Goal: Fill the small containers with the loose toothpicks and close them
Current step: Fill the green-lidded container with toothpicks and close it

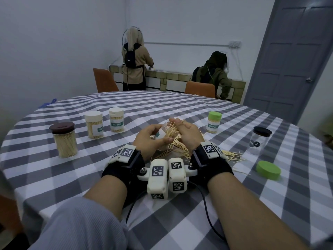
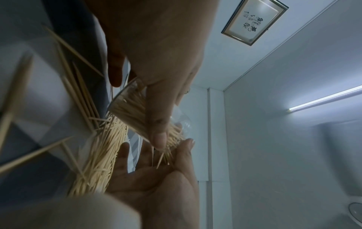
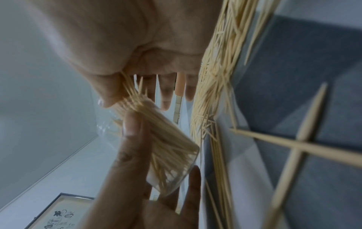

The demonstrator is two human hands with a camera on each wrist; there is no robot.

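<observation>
Toothpicks (image 1: 182,150) lie in a loose pile on the table (image 1: 180,109), near the middle and a bit toward the near edge. Some have slid out toward the right side.

The left hand (image 1: 151,139) holds a small clear container (image 1: 163,132) over the pile. Its thumb and fingers wrap around the container, so this grip is closed on it. The container is tipped, with its open mouth pointing to the right hand. It has many toothpicks inside and no lid on.

The right hand (image 1: 189,134) is at the mouth of the container. Its thumb and fingers pinch a bunch of toothpicks (image 3: 133,93). The ends of the bunch sit in the mouth of the container, and the other ends stick out past the fingers.

Four full containers stand on the table with lids on. A jar with a brown lid (image 1: 64,139) stands toward the left edge. Two containers with white lids (image 1: 94,124) (image 1: 116,120) stand next to it, a bit farther back. A container with a green lid (image 1: 213,124) stands to the right of the hands.

An empty clear jar with a black lid (image 1: 259,140) stands toward the right edge. A loose green lid (image 1: 268,170) lies flat in front of it.
</observation>
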